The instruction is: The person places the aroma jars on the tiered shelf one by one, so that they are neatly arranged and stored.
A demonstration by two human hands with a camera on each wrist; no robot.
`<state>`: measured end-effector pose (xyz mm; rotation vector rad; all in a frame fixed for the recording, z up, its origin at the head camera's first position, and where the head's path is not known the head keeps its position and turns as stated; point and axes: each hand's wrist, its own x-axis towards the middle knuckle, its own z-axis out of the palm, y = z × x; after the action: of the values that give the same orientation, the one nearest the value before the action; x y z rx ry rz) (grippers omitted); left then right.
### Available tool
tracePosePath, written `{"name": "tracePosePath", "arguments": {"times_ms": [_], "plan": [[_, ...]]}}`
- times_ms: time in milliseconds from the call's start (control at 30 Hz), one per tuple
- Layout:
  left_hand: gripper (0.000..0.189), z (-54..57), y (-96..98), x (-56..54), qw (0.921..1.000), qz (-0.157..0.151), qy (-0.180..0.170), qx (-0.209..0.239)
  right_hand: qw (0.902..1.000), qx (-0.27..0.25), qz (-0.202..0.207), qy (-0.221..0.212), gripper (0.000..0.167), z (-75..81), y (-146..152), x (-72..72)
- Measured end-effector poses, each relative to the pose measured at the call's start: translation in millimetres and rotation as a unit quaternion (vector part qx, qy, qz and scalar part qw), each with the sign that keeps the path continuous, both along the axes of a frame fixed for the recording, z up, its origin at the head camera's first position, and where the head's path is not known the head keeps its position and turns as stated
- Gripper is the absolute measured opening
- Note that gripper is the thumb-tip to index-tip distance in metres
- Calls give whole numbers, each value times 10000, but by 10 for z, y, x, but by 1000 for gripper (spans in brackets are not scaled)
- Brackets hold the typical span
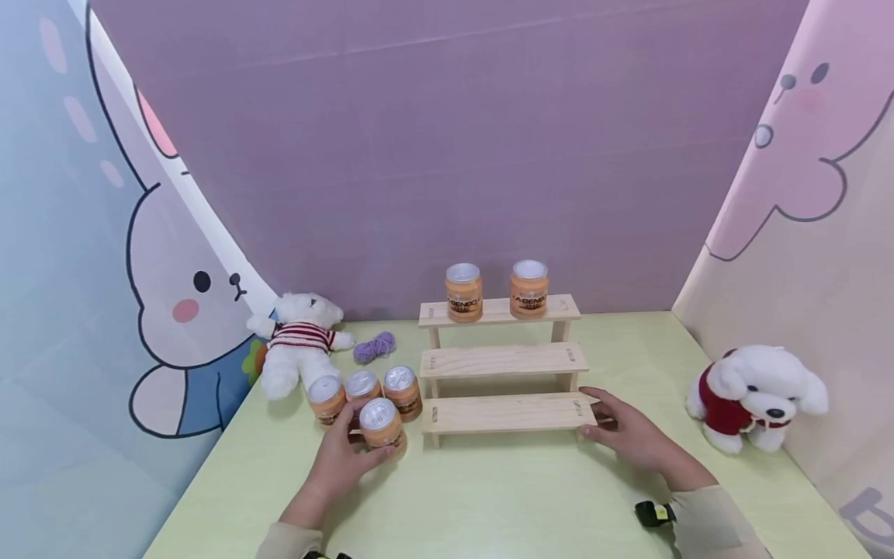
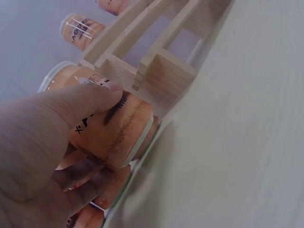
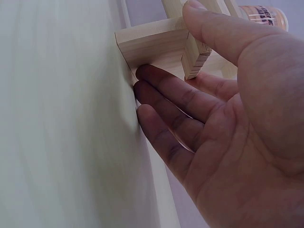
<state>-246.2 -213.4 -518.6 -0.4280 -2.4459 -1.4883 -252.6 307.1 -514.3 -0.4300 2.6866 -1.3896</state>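
My left hand (image 1: 344, 458) grips an orange can (image 1: 382, 423) with a silver top, thumb across its label and fingers round the far side. In the left wrist view the can (image 2: 114, 121) tilts close over the table. Three more orange cans (image 1: 403, 396) stand right behind it. My right hand (image 1: 625, 431) holds the right end of the lowest step of a three-tier wooden shelf (image 1: 506, 413), thumb at the front edge and index finger at the back. In the right wrist view its other fingers (image 3: 159, 128) lie beside the step's leg.
Two orange cans (image 1: 528, 291) stand on the shelf's top step. A white plush toy in a striped shirt (image 1: 302, 338) and a purple yarn bundle (image 1: 374, 347) lie at the back left. A white plush dog (image 1: 757, 396) sits at the right, by the wall.
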Motion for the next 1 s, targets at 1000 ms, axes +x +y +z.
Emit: {"name": "tracePosePath", "arguments": {"times_ms": [1000], "plan": [[86, 427, 172, 4, 9973, -28, 717, 152, 10000, -23, 67, 57, 75, -9, 2, 1]]}}
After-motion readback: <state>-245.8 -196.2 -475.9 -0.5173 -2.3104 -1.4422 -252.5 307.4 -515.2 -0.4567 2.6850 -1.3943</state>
